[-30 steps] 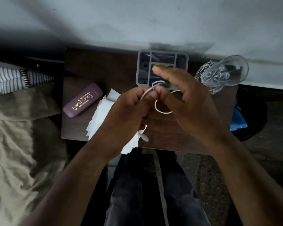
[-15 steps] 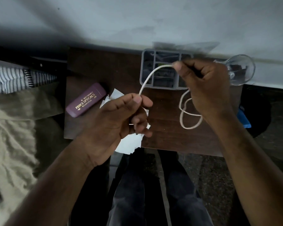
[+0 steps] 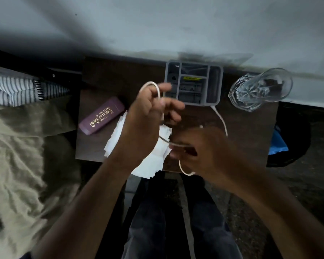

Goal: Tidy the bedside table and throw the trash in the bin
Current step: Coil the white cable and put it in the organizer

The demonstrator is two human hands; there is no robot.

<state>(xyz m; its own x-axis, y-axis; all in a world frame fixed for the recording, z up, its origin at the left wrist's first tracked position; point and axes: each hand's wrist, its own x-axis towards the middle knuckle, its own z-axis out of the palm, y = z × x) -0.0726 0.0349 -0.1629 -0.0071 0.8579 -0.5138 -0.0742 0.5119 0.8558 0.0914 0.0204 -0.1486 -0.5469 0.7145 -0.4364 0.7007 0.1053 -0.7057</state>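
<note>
A white cable [image 3: 222, 120] runs between both my hands above the dark wooden bedside table [image 3: 108, 75]. My left hand [image 3: 148, 113] holds a loop of it raised near the grey compartment organiser [image 3: 216, 82]. My right hand [image 3: 204, 146], blurred, grips the cable lower down near the table's front edge, and a loop hangs below it. White tissue papers [image 3: 151, 165] lie crumpled under my hands. A maroon spectacle case [image 3: 101, 117] lies at the table's left. A clear drinking glass [image 3: 260, 88] stands at the back right.
A bed with olive sheet [image 3: 17, 156] and a striped pillow [image 3: 13, 90] lies to the left. A dark bin with a blue bag [image 3: 279, 141] stands on the floor right of the table. The wall [image 3: 157, 25] is directly behind. My legs [image 3: 176, 221] are below the table's edge.
My right hand has dropped from the organiser toward the table's front edge, pulling the cable down. My left hand has risen and moved back with a loop of cable around it.
</note>
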